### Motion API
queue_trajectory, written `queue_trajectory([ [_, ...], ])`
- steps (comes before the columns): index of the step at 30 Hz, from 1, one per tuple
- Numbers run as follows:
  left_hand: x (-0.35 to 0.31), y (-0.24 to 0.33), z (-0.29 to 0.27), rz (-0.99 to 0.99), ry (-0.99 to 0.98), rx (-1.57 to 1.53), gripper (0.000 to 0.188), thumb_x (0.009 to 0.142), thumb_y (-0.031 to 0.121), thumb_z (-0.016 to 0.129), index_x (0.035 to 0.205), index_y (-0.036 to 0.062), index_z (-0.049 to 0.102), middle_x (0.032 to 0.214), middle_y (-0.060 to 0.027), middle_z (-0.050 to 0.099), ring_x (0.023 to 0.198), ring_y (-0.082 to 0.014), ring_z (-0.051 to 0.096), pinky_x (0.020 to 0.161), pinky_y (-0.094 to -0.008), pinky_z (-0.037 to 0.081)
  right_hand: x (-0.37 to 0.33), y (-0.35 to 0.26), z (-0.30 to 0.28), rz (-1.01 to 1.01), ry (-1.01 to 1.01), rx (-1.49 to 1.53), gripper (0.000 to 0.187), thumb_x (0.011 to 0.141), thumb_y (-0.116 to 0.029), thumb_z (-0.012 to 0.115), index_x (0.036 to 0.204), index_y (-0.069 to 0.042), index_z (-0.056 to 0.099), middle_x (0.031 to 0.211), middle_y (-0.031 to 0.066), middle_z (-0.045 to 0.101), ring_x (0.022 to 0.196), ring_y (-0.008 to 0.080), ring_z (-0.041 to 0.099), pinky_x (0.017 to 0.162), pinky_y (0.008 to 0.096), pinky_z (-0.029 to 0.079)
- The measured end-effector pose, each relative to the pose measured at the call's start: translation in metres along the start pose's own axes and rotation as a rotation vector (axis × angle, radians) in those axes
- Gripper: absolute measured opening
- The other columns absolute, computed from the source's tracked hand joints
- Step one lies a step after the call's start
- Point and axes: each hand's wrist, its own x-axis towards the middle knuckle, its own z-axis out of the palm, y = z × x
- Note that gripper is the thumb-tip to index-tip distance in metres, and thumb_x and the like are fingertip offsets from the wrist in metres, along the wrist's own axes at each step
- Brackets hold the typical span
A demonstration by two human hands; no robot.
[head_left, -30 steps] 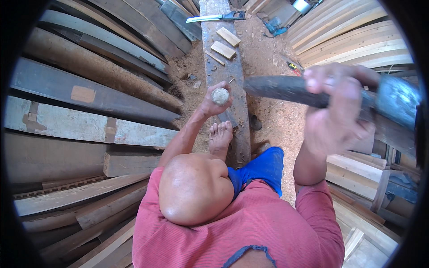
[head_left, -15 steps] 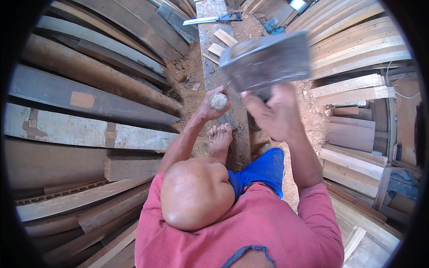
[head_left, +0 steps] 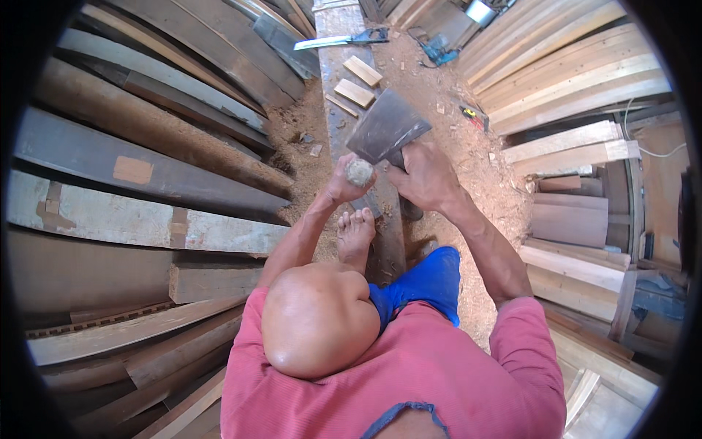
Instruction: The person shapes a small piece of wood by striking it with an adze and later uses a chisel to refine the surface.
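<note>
The short wooden peg point(head_left: 359, 173) stood upright in the left hand point(head_left: 341, 186), its pale round end facing up, above the long plank point(head_left: 387, 241) that ran along the ground between the person's legs. The left hand's grip was clenched around the peg's shaft, so only the top end showed. Just beside it, touching or nearly touching the peg's upper right side, was the broad grey blade of the hatchet point(head_left: 386, 130). The right hand point(head_left: 428, 179) was wrapped tightly around the hatchet close under the head; the handle itself was hidden by the fingers.

How far the shaping had gone was hard to judge. The peg's visible end looked rounded and roughly trimmed, but its lower part was covered by the hand, so I cannot tell whether a point had been cut. The blade sat at the peg, which suggested that trimming was under way and not finished.

A bare foot point(head_left: 356, 233) rested on the plank just below the hands. Further up the plank lay a few short pale wood blocks point(head_left: 356, 93), and beyond them a hand saw point(head_left: 344, 40) lay across it. Sawdust and chips point(head_left: 475, 157) covered the ground on the right. Stacks of dark weathered beams point(head_left: 146, 175) lay to the left, and lighter sawn boards point(head_left: 570, 80) were piled to the right.
</note>
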Motion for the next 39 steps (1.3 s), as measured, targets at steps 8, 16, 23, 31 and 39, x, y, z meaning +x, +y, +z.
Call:
queue_trajectory([
  [8,0.016,0.011,0.009,0.083,0.320,-0.099,0.017,0.080,0.011,0.071,0.087,0.0044,0.058,0.070,-0.0013,0.057,0.066,-0.0085,0.054,0.059,-0.0261,0.046,-0.010,-0.005,-0.011,0.115,0.078,0.647,0.022,0.082,-0.015,0.066,0.092,0.004,0.066,0.078,0.0233,0.066,0.067,0.0289,0.067,0.067,0.0391,0.051],
  [16,0.024,0.036,-0.027,-0.069,0.422,-0.165,0.017,0.083,0.012,0.072,0.085,0.0052,0.057,0.070,0.0002,0.057,0.064,-0.0074,0.052,0.057,-0.0261,0.046,-0.036,-0.015,-0.023,0.089,0.218,0.827,0.007,0.088,-0.005,0.063,0.093,0.000,0.062,0.073,0.0007,0.060,0.058,0.0063,0.054,0.051,0.0240,0.045],
  [23,0.000,0.026,-0.037,-0.271,-0.194,0.449,0.051,0.077,0.026,0.074,0.124,0.0151,0.058,0.096,-0.0218,0.069,0.097,-0.0405,0.065,0.083,-0.0493,0.053,-0.032,0.020,0.011,0.246,0.090,0.706,0.029,0.085,-0.020,0.064,0.098,0.005,0.062,0.083,0.0201,0.068,0.076,0.0282,0.068,0.073,0.0387,0.052],
  [31,-0.057,-0.029,-0.007,-0.477,-0.204,0.486,0.050,0.075,0.029,0.078,0.115,0.0081,0.057,0.105,-0.0250,0.063,0.106,-0.0444,0.059,0.088,-0.0499,0.050,0.004,0.093,0.176,0.330,-0.190,0.507,0.032,0.086,-0.022,0.063,0.095,0.007,0.055,0.073,0.0181,0.064,0.062,0.0258,0.068,0.065,0.0409,0.053],
  [39,-0.054,-0.011,-0.023,-0.467,-0.063,0.063,0.041,0.073,0.018,0.082,0.103,0.0054,0.059,0.092,-0.0147,0.067,0.084,-0.0281,0.067,0.075,-0.0385,0.053,0.036,0.060,0.170,0.171,-0.267,0.030,0.037,0.083,-0.026,0.062,0.104,0.005,0.061,0.122,0.0252,0.061,0.114,0.0401,0.059,0.097,0.0454,0.048],
])
